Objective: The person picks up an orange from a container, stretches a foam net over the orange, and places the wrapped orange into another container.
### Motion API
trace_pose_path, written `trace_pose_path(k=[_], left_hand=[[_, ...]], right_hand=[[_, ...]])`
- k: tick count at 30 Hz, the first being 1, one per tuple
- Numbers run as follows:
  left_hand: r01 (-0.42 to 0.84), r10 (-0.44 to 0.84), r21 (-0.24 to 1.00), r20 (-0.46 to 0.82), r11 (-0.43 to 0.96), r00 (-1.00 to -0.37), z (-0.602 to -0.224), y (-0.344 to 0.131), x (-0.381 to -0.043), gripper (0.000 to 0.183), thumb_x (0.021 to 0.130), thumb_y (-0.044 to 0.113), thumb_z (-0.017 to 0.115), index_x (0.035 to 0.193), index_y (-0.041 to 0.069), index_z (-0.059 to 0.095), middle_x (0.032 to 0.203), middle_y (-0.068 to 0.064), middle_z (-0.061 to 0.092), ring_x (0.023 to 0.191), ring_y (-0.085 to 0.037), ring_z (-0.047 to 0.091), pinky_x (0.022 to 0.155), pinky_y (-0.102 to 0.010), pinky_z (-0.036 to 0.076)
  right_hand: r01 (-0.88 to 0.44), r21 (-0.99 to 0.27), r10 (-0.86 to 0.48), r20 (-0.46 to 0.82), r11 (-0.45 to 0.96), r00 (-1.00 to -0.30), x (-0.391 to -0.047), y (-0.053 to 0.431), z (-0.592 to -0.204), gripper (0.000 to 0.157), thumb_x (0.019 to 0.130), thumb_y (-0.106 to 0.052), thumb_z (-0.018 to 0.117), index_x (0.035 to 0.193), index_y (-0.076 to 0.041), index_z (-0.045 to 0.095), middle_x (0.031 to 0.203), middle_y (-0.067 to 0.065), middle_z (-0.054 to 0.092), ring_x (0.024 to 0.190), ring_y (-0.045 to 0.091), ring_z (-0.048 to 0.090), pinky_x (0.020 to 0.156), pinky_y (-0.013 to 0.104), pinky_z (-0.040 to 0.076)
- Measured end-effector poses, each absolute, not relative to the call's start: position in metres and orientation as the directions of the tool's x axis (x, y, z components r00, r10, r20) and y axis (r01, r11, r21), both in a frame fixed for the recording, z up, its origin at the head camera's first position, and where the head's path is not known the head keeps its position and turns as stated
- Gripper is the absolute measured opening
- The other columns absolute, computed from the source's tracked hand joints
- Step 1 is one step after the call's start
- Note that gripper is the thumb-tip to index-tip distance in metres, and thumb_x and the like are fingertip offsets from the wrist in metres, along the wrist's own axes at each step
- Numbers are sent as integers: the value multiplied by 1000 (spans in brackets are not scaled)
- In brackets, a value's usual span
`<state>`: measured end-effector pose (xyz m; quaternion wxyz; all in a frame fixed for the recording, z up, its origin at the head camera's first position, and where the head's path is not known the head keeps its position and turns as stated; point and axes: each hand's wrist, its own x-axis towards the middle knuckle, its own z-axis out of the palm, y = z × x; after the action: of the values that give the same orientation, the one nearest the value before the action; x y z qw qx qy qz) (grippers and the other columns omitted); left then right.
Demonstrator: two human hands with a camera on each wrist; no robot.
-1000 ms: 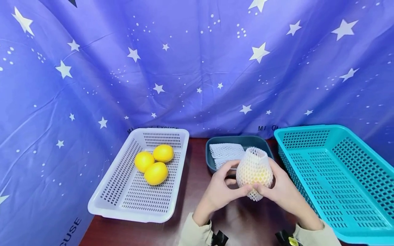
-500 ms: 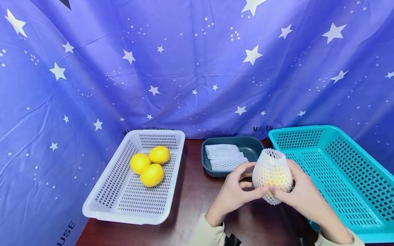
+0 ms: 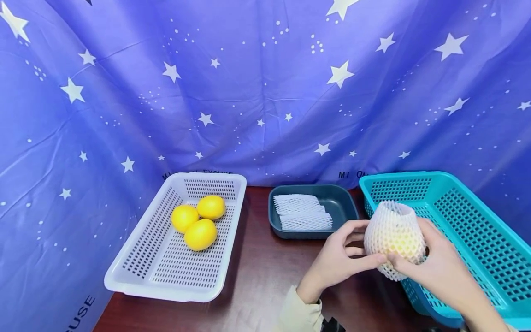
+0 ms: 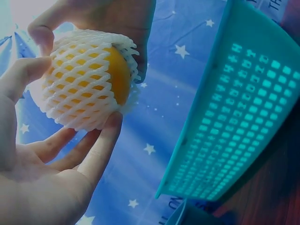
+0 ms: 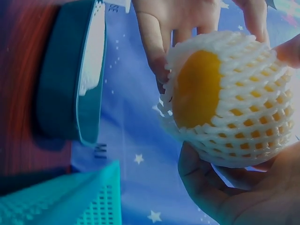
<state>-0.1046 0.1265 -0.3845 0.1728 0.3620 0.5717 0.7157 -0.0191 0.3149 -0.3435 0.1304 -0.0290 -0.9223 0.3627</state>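
Both hands hold up a smooth, round yellow fruit [image 5: 199, 89] wrapped in a white foam fruit net [image 3: 392, 226]. My left hand [image 3: 338, 260] grips the net from the left, my right hand [image 3: 445, 267] from the right, and both thumbs press its near side. In the head view the net stands upright with its open end on top. Bare orange-yellow skin shows through that opening in both wrist views. The bundle overlaps the near left side of a teal basket [image 3: 493, 240]. Several fingers are hidden behind the net.
On the left a white basket [image 3: 166, 294] holds three yellow fruits [image 3: 201, 235]. A dark tray [image 3: 344, 207] at the back middle contains flat white foam nets [image 3: 306, 221]. A blue star-printed curtain [image 3: 249, 83] hangs behind the dark red table [image 3: 257, 281].
Both hands have carried the netted fruit to the right, from in front of the dark tray to the teal basket's near left side. The camera view has shifted slightly.
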Motion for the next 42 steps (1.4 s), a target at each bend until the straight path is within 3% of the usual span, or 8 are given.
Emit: trace_pose_path(k=[4,11,15,19,23,30,37,42], left_hand=[[145,672,949,301,-279,-677,-383,134,-104,56,87,2,71,138,13,52,133,8,57,112,2,59,88,-18,52],[90,658,946,284,-313,-697,-383,148,-100,52,88,3,70,136,14,54,127,12,58,107,3,60,86,-18,53],[63,632,940,275,-336,-724,-388,158,-97,49,88,6,72,133,17,57,129,13,57,107,2,61,87,-19,53],[102,576,962,236,-254,-783,-398,165,-96,50,84,9,77,130,16,58,129,8,59,105,-1,63,86,-18,53],[117,569,985,170,-128,-804,-408,172,-92,56,84,13,79,133,14,54,127,5,59,100,1,62,83,-15,52],[-30,614,998,11,-57,-790,-417,185,-85,63,84,12,77,138,22,46,123,11,56,95,0,62,77,-16,52],[-60,566,997,-25,-42,-824,-422,195,-78,70,80,5,79,139,20,45,110,16,58,82,2,63,71,-15,52],[-126,527,990,-71,-69,-847,-422,200,-77,69,76,-2,79,134,22,50,100,18,58,76,2,64,67,-16,53]], right_hand=[[-21,-655,162,217,755,-963,-18,326,-340,78,82,-20,80,146,-4,38,124,13,48,87,-13,45,54,25,51],[35,-620,194,190,783,-962,-19,341,-336,87,81,-23,82,149,1,32,126,22,45,85,-15,41,52,25,50],[57,-586,214,202,808,-956,-22,347,-333,89,81,-24,81,148,5,31,125,27,43,91,12,55,50,25,47],[70,-568,240,230,820,-943,-30,354,-327,88,81,-24,81,146,9,32,127,33,41,95,45,51,51,28,45],[106,-576,274,213,811,-938,-38,362,-324,84,84,-25,77,144,11,31,127,36,40,93,45,51,52,33,46],[152,-589,285,140,794,-948,-54,381,-317,76,91,-33,70,141,10,32,118,32,48,80,17,56,51,33,48],[137,-565,250,127,813,-960,-80,400,-320,73,91,-34,68,135,14,35,114,34,50,80,26,57,52,35,48],[175,-569,247,50,804,-968,-99,412,-324,82,92,-44,66,137,17,32,117,35,48,84,36,61,55,38,51]])
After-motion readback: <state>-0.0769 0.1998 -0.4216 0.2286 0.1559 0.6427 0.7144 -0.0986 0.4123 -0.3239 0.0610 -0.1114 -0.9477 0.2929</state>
